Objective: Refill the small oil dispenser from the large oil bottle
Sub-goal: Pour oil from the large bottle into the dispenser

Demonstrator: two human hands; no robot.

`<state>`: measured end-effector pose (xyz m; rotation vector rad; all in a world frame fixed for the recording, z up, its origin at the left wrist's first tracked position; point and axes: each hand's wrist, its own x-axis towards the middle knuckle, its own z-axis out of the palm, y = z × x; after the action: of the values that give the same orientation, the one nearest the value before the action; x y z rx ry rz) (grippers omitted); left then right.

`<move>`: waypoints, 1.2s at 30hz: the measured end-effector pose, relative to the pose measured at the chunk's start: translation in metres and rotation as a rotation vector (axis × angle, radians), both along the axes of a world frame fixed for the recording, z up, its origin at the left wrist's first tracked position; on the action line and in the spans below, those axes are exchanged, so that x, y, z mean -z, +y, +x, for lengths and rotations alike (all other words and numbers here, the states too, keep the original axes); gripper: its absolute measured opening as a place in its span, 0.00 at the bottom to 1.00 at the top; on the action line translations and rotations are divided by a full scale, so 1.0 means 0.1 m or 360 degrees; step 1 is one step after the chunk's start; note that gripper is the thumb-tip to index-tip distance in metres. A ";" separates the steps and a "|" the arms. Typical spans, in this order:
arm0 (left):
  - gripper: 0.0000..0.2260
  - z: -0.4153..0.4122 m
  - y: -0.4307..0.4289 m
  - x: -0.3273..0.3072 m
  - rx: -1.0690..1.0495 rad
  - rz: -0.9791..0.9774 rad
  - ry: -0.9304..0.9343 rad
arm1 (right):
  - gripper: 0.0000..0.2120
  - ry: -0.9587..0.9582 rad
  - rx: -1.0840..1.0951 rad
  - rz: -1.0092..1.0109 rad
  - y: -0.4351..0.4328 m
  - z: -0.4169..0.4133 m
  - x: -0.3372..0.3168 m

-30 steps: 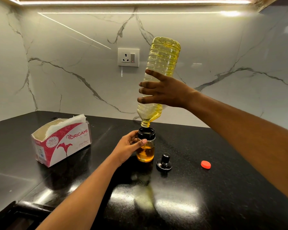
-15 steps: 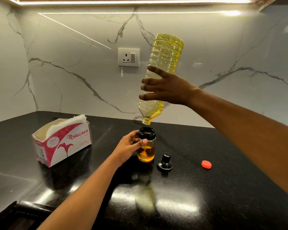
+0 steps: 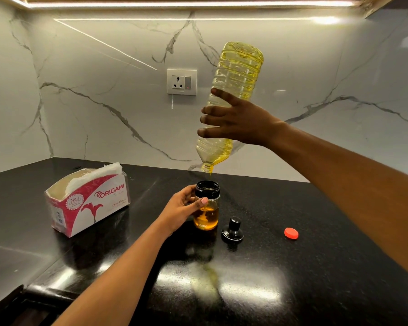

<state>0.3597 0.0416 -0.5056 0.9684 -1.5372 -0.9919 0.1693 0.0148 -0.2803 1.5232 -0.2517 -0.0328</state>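
Black counter (image 3: 316, 267): dispenser (image 3: 209, 214) partly amber, bottle (image 3: 238, 71) tilted above.

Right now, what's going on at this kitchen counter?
A person is topping up a small oil dispenser. Their right hand holds the large oil bottle tipped neck-down just above its open mouth, with oil trickling out. Their left hand grips the dispenser, which stands on the black counter and is roughly half full. Its black top and a red cap lie to the right.
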 end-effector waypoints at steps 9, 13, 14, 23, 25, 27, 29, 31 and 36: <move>0.27 -0.01 0.03 -0.01 -0.0012 0.0014 0.0008 | 0.32 -0.0041 -0.0014 0.0040 -0.01 -0.02 -0.01; 0.28 -0.02 0.04 -0.02 -0.0013 0.0017 0.0005 | 0.34 -0.0064 -0.0023 0.0043 -0.01 -0.04 -0.04; 0.28 -0.02 0.04 -0.03 -0.0015 0.0019 0.0003 | 0.34 -0.0071 -0.0025 0.0049 -0.01 -0.04 -0.05; 0.29 -0.02 0.05 -0.03 -0.0005 0.0029 0.0015 | 0.33 -0.0125 -0.0068 0.0093 0.03 -0.05 -0.15; 0.29 -0.03 0.05 -0.03 -0.0007 0.0033 0.0018 | 0.33 -0.0133 -0.0070 0.0101 0.04 -0.05 -0.18; 0.30 -0.02 0.06 -0.04 -0.0011 0.0042 0.0021 | 0.34 -0.0140 -0.0066 0.0097 0.05 -0.05 -0.21; 0.30 -0.03 0.06 -0.04 -0.0015 0.0052 0.0020 | 0.34 -0.0142 -0.0069 0.0097 0.06 -0.05 -0.23; 0.31 -0.02 0.06 -0.04 -0.0015 0.0058 0.0018 | 0.34 -0.0139 -0.0083 0.0103 0.07 -0.04 -0.24; 0.32 -0.01 0.05 -0.03 -0.0021 0.0058 -0.0004 | 0.33 -0.0129 -0.0130 0.0106 0.07 -0.04 -0.24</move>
<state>0.3584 0.0469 -0.5025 1.0043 -1.5179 -1.0126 0.1652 0.0214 -0.2564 1.6017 -0.2548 0.0861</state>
